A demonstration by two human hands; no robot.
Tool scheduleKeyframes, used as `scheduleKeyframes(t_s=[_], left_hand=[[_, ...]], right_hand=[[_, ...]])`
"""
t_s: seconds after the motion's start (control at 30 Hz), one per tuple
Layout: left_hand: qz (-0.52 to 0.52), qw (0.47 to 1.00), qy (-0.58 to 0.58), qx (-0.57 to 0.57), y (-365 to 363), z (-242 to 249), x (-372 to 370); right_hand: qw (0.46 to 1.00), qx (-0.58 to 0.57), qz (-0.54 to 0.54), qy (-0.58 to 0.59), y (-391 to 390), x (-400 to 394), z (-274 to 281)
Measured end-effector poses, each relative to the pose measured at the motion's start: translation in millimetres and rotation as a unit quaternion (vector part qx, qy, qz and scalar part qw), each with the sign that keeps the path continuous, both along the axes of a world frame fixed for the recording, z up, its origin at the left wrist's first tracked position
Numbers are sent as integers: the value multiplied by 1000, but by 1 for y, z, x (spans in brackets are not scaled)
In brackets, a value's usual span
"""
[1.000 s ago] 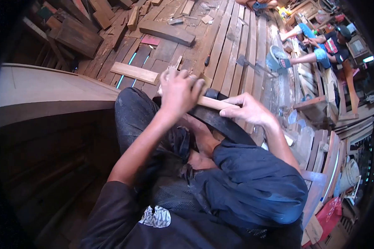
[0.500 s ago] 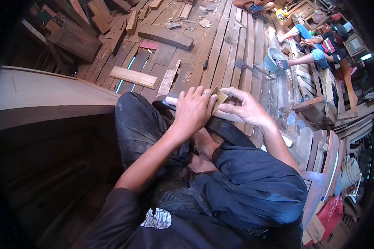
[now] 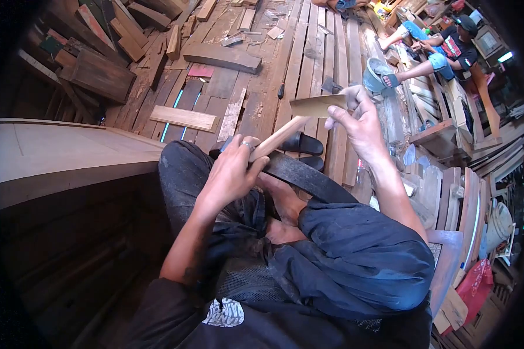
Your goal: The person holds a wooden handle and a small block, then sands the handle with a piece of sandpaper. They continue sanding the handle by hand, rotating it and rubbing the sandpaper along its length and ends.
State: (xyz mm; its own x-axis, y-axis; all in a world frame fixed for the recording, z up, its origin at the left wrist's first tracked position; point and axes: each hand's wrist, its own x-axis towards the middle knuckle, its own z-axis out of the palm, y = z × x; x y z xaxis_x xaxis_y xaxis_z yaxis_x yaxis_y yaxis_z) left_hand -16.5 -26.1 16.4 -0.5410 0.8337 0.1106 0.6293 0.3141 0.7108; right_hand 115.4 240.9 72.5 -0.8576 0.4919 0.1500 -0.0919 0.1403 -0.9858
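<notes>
My left hand (image 3: 230,173) is closed around one end of a pale wooden strip (image 3: 280,137), which slants up and away to the right above my crossed legs. In my right hand (image 3: 362,121) a curled piece of tan sandpaper (image 3: 315,107) is pinched between thumb and fingers. The sandpaper's lower edge overlaps the strip's far end in this view. Beneath the strip, a dark curved piece (image 3: 308,177) lies across in front of my shins. Black sandals (image 3: 303,143) sit on the slatted floor just past it.
A pale plank (image 3: 183,118) and a thick dark timber (image 3: 224,58) lie ahead on the floor. Wood offcuts (image 3: 102,72) are piled at left, beside a large pale panel (image 3: 75,139). At right, another person (image 3: 448,52) sits with one foot by a grey bucket (image 3: 372,75).
My right hand has lifted the sandpaper up and away from my left hand. The left hand has shifted left and nearer, and the strip now tilts upward with its far end exposed.
</notes>
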Motion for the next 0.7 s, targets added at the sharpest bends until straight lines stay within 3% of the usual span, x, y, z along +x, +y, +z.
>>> scheduleKeyframes(t_s=[0.07, 0.13, 0.17, 0.2, 0.3, 0.4, 0.5, 0.6, 0.67, 0.7], left_hand=[[13, 990, -133, 47, 3, 1, 4], [43, 947, -307, 87, 11, 2, 24], [43, 958, -264, 100, 15, -5, 30], [54, 940, -323, 91, 21, -6, 37], [41, 960, -204, 188, 35, -29, 50], [43, 961, -230, 146, 39, -14, 49], [17, 978, -181, 102, 47, -8, 44], [7, 981, -141, 130, 55, -8, 45], [-3, 981, -102, 165, 62, -24, 48], [-4, 981, -81, 178, 63, -25, 49]], right_hand=[[999, -6, 33, -37, -7, 1, 10], [994, -26, 89, -56, -12, 1, 9], [987, 12, 99, -125, -11, 1, 3], [983, 40, 93, -154, -11, 2, -4], [964, 97, 88, -233, -12, 3, -1], [935, 128, 143, -299, -14, 5, 12], [907, 145, 218, -329, -23, 3, 6], [917, 185, 146, -320, -17, 5, 0], [960, 122, 14, -253, -8, 2, 2], [961, 135, 4, -241, -1, 2, 5]])
